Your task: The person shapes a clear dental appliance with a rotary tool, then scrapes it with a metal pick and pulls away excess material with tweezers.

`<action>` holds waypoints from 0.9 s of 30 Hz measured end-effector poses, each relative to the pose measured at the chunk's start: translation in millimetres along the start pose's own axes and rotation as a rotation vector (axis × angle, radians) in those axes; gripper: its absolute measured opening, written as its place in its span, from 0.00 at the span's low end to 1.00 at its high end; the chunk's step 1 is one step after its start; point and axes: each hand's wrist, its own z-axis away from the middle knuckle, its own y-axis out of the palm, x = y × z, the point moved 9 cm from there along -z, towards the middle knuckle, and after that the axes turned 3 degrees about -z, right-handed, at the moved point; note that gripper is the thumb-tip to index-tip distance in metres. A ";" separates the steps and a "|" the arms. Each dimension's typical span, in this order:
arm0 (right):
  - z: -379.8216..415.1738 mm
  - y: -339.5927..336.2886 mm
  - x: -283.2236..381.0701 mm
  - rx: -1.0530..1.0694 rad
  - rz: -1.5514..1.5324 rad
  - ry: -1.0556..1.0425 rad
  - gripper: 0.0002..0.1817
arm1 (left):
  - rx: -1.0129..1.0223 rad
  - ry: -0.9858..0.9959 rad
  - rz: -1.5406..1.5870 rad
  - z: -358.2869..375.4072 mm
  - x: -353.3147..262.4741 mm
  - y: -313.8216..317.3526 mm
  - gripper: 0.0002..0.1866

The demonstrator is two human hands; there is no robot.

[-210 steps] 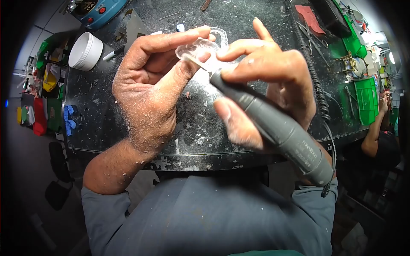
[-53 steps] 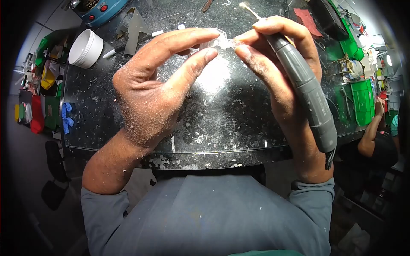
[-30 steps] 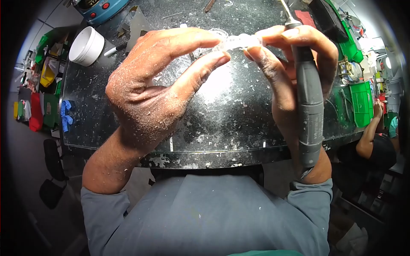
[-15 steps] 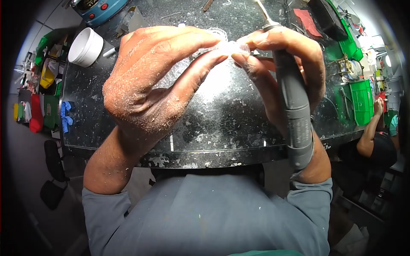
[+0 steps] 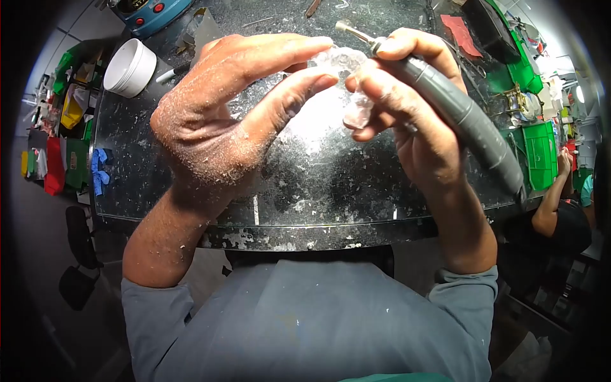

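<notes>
A clear, horseshoe-shaped dental splint (image 5: 347, 58) is held up above the bench near the top centre. Dusted with pale shavings, my left hand (image 5: 219, 124) pinches the splint's left side between thumb and fingers. On its right side, the fingertips of my right hand (image 5: 423, 121) also grip the splint. That same hand holds a dark grey rotary handpiece (image 5: 461, 105), which slants across thumb and forefinger. Its metal bur tip points up and left, beyond the splint and apart from it. The fingers partly hide the splint's right end.
The black bench (image 5: 299, 197) is strewn with white dust. To the left are a white tub (image 5: 130, 69), a white-tipped marker (image 5: 167, 76) and a blue machine (image 5: 151, 14). A red sheet (image 5: 461, 35) and green basket (image 5: 540, 156) lie right. Another person's arm (image 5: 552, 207) shows at far right.
The handpiece has swung from nearly upright to a slant, its back end moving right and its tip left. My right hand has turned, and more of the splint shows.
</notes>
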 end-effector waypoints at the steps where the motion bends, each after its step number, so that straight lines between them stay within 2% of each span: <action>1: -1.3 -1.8 -2.1 0.000 -0.034 0.021 0.15 | 0.006 0.003 -0.009 -0.4 -0.1 0.9 0.12; 12: -0.5 -1.7 -8.9 -0.029 -0.173 0.118 0.17 | 0.011 -0.067 0.016 1.7 5.3 3.1 0.13; 18: 4.3 6.3 -17.5 -0.033 -0.235 0.173 0.18 | -0.001 0.017 0.099 4.5 0.3 12.2 0.15; 20: 5.8 12.1 -24.0 0.010 -0.235 0.207 0.18 | -0.071 -0.299 0.382 14.3 23.3 17.9 0.16; 22: 5.4 15.5 -24.9 0.022 -0.212 0.205 0.17 | -0.084 -0.329 0.451 15.6 26.5 20.6 0.16; 24: 0.2 3.4 -17.3 -0.098 -0.087 0.070 0.19 | -0.140 -0.403 0.664 17.5 34.4 22.3 0.16; 25: -0.8 -2.0 -11.4 -0.064 0.074 0.027 0.24 | -0.106 -0.433 0.632 18.2 38.1 24.9 0.16; 27: -1.9 -17.0 7.6 -0.135 0.272 -0.217 0.23 | -0.091 -0.426 0.688 17.9 37.1 26.4 0.16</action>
